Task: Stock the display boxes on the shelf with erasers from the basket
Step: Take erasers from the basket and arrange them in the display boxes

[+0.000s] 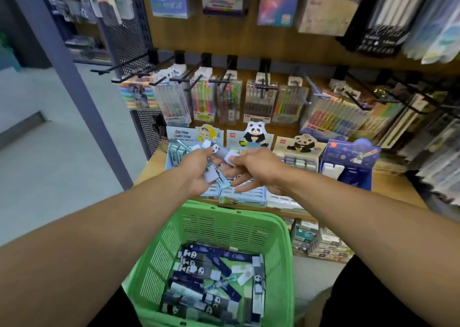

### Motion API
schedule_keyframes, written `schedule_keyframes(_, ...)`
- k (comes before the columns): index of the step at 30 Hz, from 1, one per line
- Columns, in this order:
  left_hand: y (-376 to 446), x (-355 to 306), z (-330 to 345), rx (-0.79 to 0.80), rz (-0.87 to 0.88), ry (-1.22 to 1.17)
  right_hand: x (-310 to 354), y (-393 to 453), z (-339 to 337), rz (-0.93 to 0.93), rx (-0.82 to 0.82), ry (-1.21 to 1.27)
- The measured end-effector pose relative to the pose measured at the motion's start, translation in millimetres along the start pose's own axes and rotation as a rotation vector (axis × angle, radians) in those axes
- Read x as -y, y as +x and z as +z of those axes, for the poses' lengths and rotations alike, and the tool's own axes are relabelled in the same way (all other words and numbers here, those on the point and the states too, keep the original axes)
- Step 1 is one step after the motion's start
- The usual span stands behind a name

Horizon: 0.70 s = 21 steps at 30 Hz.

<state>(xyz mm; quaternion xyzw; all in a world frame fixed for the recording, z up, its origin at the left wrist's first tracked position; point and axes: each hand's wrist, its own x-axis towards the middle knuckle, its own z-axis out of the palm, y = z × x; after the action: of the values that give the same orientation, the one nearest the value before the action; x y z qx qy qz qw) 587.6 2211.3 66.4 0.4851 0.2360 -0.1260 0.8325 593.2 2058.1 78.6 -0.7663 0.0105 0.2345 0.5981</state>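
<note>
Our left hand (199, 170) clutched a bundle of erasers (216, 152) over the display boxes (296, 152); right hand (258, 170) pinched one off it, likely sorting by design. More sat in the basket (283, 239).

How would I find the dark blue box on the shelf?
Look along the wooden shelf above the green basket, past the two panda display boxes. The dark blue display box stands at the row's right end, the only one with a starry space picture.
</note>
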Motion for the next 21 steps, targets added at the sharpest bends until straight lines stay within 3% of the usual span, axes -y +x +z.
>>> schedule_keyframes(4, 29.9, 2.3, -30.2, -0.131, -0.045, 0.135, -4.8, 21.2, -29.6, -0.15, -0.215, -0.223)
schedule_keyframes(7, 43.3, -1.2, -34.2, -0.109, -0.08, 0.262, -10.4, 35.7, -53.2, -0.258, -0.325, -0.386)
schedule_keyframes(15, 56.5, 5.6, -23.3, -0.002, -0.161, 0.416, -27.3, 73.7, -56.6, -0.297, -0.257, -0.703)
schedule_keyframes(21, 60.9, 19.2, -22.0, -0.023, -0.154, 0.583, -42.3, 98.8, -46.2, -0.352, -0.259, -0.808)
